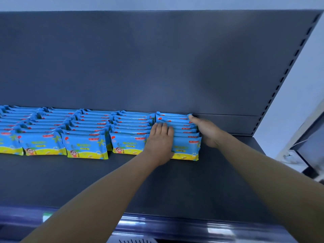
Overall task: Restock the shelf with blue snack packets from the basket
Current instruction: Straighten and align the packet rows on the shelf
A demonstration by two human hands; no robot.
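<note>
Hands bracket the rightmost row (pixel 183 128) of blue snack packets on a dark shelf (pixel 175 186); the step in hand appears to be squaring that row. The left hand (pixel 160 137) lies flat on the row's left side, fingers straight and together over the packet tops. The right hand (pixel 205 131) presses the row's right flank, fingers stretched toward the rearmost packet. Neither hand pinches anything. The row stands upright, front to back, with its rear packet at the back panel (pixel 157 58). Left of the row, the neighbouring rows (pixel 87 130) stand just beside it and one another. Right of the row, bare shelf runs to the slotted upright (pixel 287 71), which looks like room enough for at least one more row. In front of the row, a broad bare strip reaches the front edge (pixel 175 219), giving the arms free passage. The next move likely calls for letting go without toppling packets, then reaching down for more. The basket cannot be made out with certainty at the frame's bottom.
</note>
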